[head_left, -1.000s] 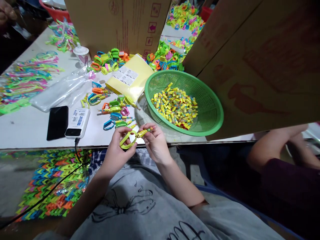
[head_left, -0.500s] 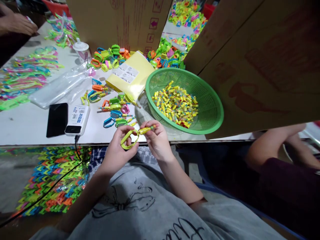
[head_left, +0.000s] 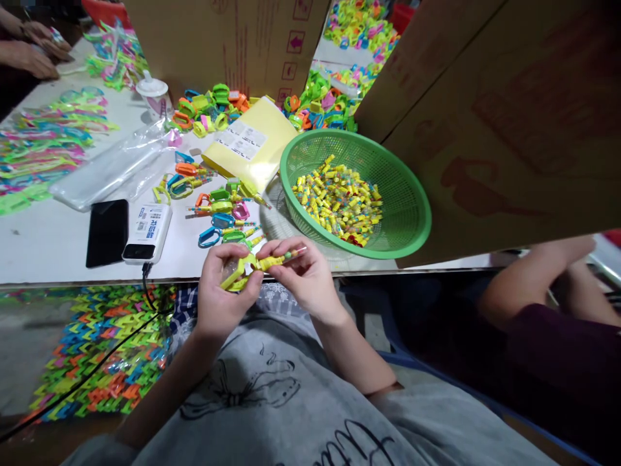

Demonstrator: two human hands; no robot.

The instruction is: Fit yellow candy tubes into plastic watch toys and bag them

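Observation:
My left hand [head_left: 218,298] is closed around a yellow plastic loop [head_left: 233,277] just over the table's front edge. Between the fingers of my right hand [head_left: 313,285] is a small clear tube [head_left: 272,261] with a yellow label and coloured beads. The tube's left end meets the loop; my fingertips partly hide the joint. Several loops with tubes [head_left: 224,220] lie on the table beyond my left hand. Past my right hand, a green basket [head_left: 425,210] holds a pile of similar yellow tubes [head_left: 339,200].
A black phone [head_left: 107,233] and white power bank [head_left: 148,232] with a cable lie left. Behind are a yellow packet [head_left: 252,147], lidded cup [head_left: 154,97] and coloured loops [head_left: 213,103]. Cardboard boxes [head_left: 228,45] stand behind and right. Other people's hands [head_left: 32,55] show at upper left.
The loop has turned in my left hand, now showing a broader face. My right fingers have shifted along the tube, leaving more of its beaded end visible.

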